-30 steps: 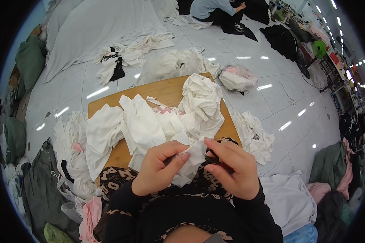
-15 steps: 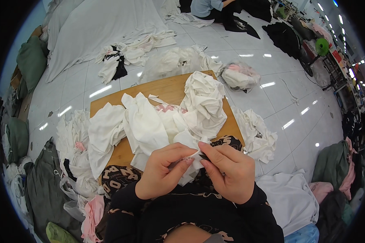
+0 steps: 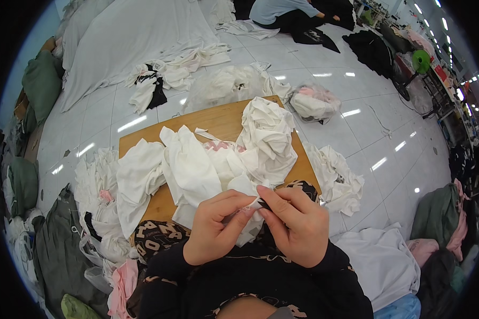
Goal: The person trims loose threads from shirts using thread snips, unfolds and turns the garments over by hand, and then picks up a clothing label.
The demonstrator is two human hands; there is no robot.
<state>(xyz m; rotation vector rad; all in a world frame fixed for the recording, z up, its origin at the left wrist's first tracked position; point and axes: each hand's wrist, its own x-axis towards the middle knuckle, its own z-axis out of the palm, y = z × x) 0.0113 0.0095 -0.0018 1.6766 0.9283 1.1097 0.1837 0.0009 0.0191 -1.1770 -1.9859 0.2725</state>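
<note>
My left hand [image 3: 218, 226] is closed, its thumb and fingertips pinching the edge of a white cloth piece [image 3: 239, 183]. Right beside it, my right hand [image 3: 297, 223] is closed around a small dark pointed tool [image 3: 262, 203], mostly hidden in the fingers, with its tip at the pinched edge. The two hands nearly touch over my lap. From there the white fabric runs up onto a low wooden board [image 3: 207, 118], where a larger bunched white cloth [image 3: 269, 133] and a folded white piece [image 3: 189, 165] lie. A bit of pink lace [image 3: 218, 145] shows between them.
Clear plastic bags of white cloth [image 3: 226, 85] and pink-white cloth [image 3: 315, 101] sit on the tiled floor beyond the board. White piles [image 3: 335, 178] flank it. A person in a light blue top [image 3: 279, 11] sits at the far side. A green fan [image 3: 421, 61] stands right.
My right hand has shifted slightly left, and the tool's tip now lies closer against the pinched cloth edge. The far person has leaned and stretched an arm to the right.
</note>
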